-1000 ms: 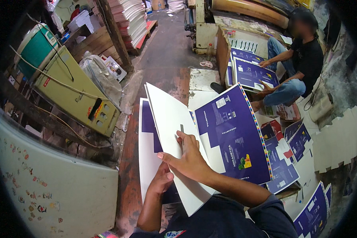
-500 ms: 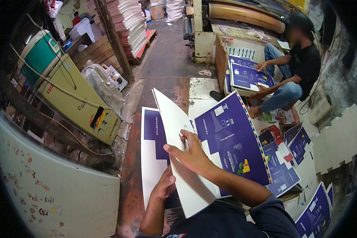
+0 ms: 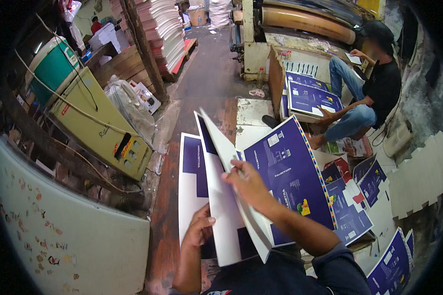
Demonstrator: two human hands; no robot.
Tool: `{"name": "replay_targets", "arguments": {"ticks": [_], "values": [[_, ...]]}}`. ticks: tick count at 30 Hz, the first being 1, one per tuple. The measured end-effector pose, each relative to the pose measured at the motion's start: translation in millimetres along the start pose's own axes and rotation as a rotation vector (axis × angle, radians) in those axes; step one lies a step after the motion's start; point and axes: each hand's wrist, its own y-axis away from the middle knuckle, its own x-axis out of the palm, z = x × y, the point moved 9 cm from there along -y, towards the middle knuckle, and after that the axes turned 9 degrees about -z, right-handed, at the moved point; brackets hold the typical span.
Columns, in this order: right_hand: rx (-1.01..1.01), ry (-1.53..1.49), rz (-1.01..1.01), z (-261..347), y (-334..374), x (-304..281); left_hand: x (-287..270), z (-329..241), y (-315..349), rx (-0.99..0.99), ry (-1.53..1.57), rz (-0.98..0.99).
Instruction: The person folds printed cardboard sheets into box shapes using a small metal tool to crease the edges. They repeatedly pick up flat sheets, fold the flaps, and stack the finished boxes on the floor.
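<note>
At our lap, close below the camera, we held a fan of printed sheets (image 3: 280, 182), stiff card, white on the back and deep blue on the face with small white print, a yellow-green patch and a dotted coloured border along one edge. Our left hand (image 3: 198, 230) gripped the lower left sheet, fingers curled over its white edge. Our right hand (image 3: 248, 184) lay across the middle sheets, fingers spread and pressed on a white back, thumb tucked behind; it parted one sheet from the next. Sheets stood tilted, splayed like pages, upper corners pointing away from us.

Below them ran a worn floor (image 3: 206, 83), reddish boards near us, grey concrete farther off. More blue sheets lay in a loose pile (image 3: 352, 211) to our right, just beside the fan. A yellow-green machine (image 3: 101, 132) with a teal drum sat at left, a pale curved panel (image 3: 59, 231) nearer us. Tall stacks of paper (image 3: 165, 29) stood on a pallet at the back. Another person (image 3: 366, 93) in a black shirt and jeans sat at right, bent over a stack of blue sheets (image 3: 312, 98).
</note>
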Motion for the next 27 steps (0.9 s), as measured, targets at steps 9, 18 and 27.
{"name": "replay_targets", "arguments": {"ticks": [9, 18, 27], "values": [[0.014, 0.119, -0.106, -36, -22, -213, -104, -60, 58, 0.245, -1.0, -0.739], [0.002, 0.403, -0.392, -117, -2, -286, -171, -6, 51, 0.289, -0.921, -0.727], [0.158, 0.168, -0.357, -188, 26, -324, -204, 19, 58, 0.193, -0.602, -0.722]]}}
